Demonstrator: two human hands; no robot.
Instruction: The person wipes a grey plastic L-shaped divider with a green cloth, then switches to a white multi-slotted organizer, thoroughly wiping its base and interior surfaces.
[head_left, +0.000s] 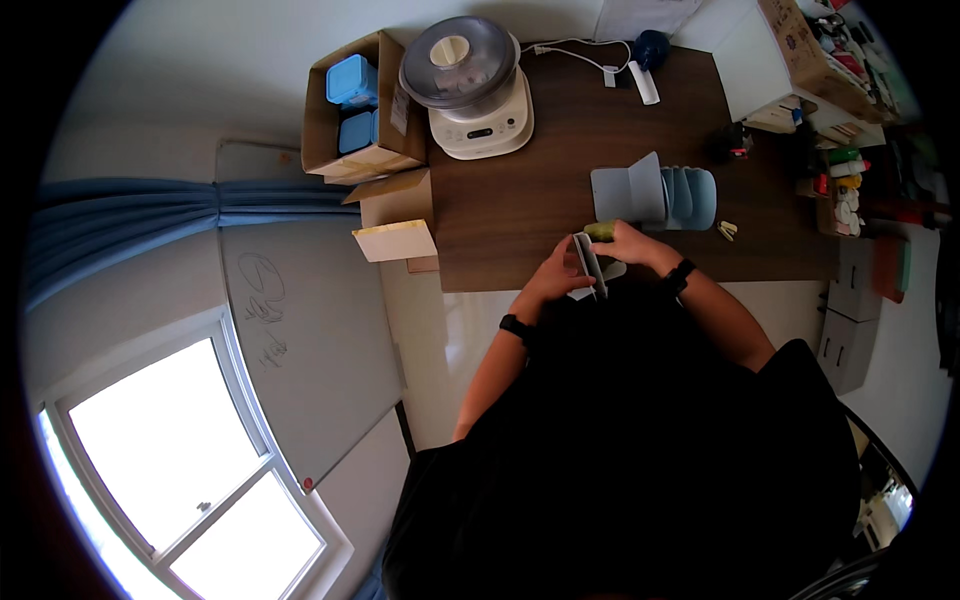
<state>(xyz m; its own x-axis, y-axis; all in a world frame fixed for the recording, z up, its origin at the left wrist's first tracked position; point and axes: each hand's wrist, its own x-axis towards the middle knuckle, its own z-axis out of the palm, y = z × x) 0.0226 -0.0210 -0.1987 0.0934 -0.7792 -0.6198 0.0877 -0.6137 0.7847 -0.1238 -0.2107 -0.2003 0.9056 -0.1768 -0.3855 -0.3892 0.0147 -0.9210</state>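
At the front edge of the brown table, my left hand (556, 274) grips a narrow grey-white tray-like piece (588, 261) with raised edges, tilted close to my body. My right hand (634, 246) is at its other side, with a soft-looking yellow-green piece (600, 230) at the fingers; whether this is a cloth or a sponge is unclear. Beneath the right hand, part of a pale flap (615, 271) shows. A grey-blue desk organizer (688, 199) with upright dividers stands just beyond. Right of it lies a small pale-yellow object (726, 229), perhaps a stapler.
A cream kitchen appliance (480, 135) with a lidded bowl stands at the back left of the table (517, 202). Beside it, an open cardboard box (319, 142) holds blue containers (349, 79). A white cable (577, 45) runs along the back. Shelves with small items (847, 187) border the right.
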